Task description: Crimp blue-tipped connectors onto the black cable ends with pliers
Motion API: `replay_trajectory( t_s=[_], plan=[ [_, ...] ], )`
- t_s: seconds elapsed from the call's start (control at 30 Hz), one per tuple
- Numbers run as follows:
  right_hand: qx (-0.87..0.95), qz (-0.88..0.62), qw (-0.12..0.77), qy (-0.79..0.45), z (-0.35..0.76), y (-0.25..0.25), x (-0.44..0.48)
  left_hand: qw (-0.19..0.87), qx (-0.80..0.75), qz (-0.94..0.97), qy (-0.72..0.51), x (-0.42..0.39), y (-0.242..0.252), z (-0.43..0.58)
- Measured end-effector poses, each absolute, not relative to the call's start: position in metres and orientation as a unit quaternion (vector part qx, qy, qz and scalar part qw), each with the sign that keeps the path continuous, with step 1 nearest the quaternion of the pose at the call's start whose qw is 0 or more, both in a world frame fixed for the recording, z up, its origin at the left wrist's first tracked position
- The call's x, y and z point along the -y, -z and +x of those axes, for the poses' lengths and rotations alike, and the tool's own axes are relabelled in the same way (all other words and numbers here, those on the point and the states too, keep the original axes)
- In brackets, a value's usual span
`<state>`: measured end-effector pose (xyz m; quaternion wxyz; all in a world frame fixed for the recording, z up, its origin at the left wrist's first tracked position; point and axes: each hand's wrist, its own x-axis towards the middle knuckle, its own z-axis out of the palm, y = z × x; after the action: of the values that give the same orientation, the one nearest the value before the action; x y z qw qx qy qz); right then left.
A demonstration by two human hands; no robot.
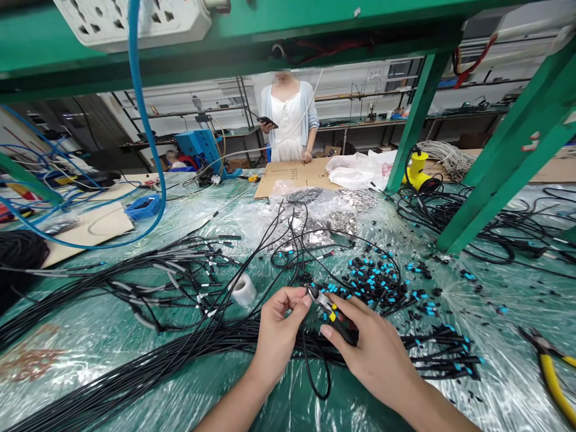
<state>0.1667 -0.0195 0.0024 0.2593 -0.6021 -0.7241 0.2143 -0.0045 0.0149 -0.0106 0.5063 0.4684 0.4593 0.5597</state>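
- Black cable (316,366) is looping at the near side of the table (90,360), between both hands. The left hand (276,336) is pinching its tip, and the right hand (378,354) is clenching a small cutter (330,312) whose nose is meeting that tip.
- The cutter is working right beside the left fingertips, so a slip could be nicking a finger or biting too deep into the cable.
- The loop is lying across a thick cable bundle (180,354) and could be snagging there.
- Showing:
  - one cutter in use
  - one pair of yellow-handled pliers (551,366) lying at the right
  - one white tape roll (244,289)
  - blue-and-black connectors (378,279), too many for counting
  - one person (288,120) standing across the table
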Motion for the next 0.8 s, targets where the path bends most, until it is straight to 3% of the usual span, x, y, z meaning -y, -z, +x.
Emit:
replay_trajectory(
  t_s=[0.47, 0.8],
  plan=[
    [0.736, -0.614, 0.243, -0.149, 0.168, 0.003, 0.017, 0.519, -0.466, 0.448, -0.559, -0.014, 0.01, -0.001],
    [0.679, -0.484, 0.326, -0.446, 0.17, -0.011, 0.014, 0.559, -0.446, 0.44, -0.543, -0.014, 0.001, -0.003]
  ],
)
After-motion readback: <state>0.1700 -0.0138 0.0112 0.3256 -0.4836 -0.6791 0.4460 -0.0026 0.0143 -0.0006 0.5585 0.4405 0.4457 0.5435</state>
